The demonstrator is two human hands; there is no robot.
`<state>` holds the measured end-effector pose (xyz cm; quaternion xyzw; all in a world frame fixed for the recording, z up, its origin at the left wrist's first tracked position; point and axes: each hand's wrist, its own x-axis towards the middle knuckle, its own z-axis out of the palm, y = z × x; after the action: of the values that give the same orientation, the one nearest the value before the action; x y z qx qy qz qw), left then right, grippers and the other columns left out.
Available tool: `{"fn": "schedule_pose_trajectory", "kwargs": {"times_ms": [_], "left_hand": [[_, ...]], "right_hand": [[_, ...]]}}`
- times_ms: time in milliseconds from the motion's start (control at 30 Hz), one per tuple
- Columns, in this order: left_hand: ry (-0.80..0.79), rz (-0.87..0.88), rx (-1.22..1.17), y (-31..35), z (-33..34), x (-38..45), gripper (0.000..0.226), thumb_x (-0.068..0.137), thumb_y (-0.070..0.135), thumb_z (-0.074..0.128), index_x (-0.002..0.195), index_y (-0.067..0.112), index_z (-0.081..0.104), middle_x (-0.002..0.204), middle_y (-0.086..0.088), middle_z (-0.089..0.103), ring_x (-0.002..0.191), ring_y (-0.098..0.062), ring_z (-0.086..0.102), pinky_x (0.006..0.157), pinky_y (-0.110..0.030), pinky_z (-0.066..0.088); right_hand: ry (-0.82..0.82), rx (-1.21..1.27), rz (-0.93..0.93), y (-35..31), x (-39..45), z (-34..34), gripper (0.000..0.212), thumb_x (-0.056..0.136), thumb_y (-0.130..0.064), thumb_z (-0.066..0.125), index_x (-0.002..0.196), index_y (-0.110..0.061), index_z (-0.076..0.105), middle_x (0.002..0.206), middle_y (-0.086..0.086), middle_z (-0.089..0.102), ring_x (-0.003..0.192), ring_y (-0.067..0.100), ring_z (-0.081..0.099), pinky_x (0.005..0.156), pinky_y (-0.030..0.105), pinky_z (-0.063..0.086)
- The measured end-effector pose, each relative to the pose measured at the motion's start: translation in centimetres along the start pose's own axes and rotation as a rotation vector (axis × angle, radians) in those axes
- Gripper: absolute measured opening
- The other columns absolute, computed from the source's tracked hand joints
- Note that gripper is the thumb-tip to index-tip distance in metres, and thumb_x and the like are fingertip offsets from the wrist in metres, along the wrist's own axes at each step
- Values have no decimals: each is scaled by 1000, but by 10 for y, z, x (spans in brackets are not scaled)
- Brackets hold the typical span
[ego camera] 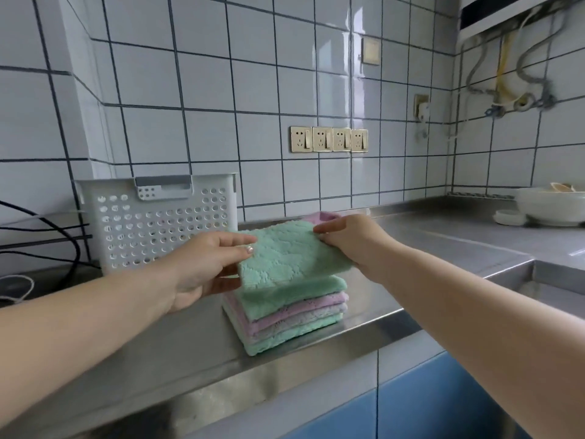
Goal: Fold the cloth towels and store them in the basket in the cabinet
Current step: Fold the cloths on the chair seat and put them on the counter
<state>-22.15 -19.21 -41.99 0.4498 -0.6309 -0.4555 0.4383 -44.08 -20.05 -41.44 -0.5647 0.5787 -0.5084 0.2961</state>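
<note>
No readable text or labels anywhere.

both hands (202, 264) (351, 240) hold a folded green towel (291, 255) above the stacked towels (285, 312)

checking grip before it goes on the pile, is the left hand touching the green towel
Touching. The head view shows the left hand pinching the green towel's left edge, thumb on top.

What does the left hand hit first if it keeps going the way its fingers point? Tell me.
The left hand points right, so it would likely meet the green towel it already pinches, then the right hand opposite.
</note>
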Motion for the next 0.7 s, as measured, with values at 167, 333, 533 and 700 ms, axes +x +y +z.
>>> {"fn": "schedule_pose_trajectory", "kwargs": {"times_ms": [167, 333, 533, 700], "left_hand": [[-27, -64, 8, -14, -4, 7, 20, 91, 9, 58, 106, 18, 67, 84, 7, 75, 70, -4, 67, 57, -16, 53], [-64, -171, 49, -23, -6, 1, 22, 91, 12, 58, 111, 17, 66, 95, -5, 72, 68, -11, 62, 54, -22, 55], [139, 287, 674, -9, -21, 1, 22, 94, 32, 50, 111, 35, 63, 102, 14, 57, 87, 1, 49, 70, -3, 33], [11, 530, 851, 7, -3, 13, 40, 99, 34, 41, 138, 25, 45, 141, 11, 44, 125, 3, 35, 96, -4, 21]], "right_hand": [[12, -200, 30, 15, 9, 6, 11, 85, -31, 67, 92, -33, 75, 109, -7, 63, 100, 19, 58, 93, 36, 50], [-91, -143, 14, 26, 3, 14, 16, 88, -22, 64, 100, -19, 73, 100, -1, 68, 105, 23, 59, 98, 36, 47], [-31, -454, -86, 10, 18, 5, 42, 92, -49, 48, 109, -15, 66, 117, 17, 63, 65, 18, 51, 65, 31, 46], [-243, -782, -219, -15, 7, 23, 42, 87, -67, 36, 116, -48, 58, 101, -8, 67, 78, 10, 54, 79, 26, 52]]}}
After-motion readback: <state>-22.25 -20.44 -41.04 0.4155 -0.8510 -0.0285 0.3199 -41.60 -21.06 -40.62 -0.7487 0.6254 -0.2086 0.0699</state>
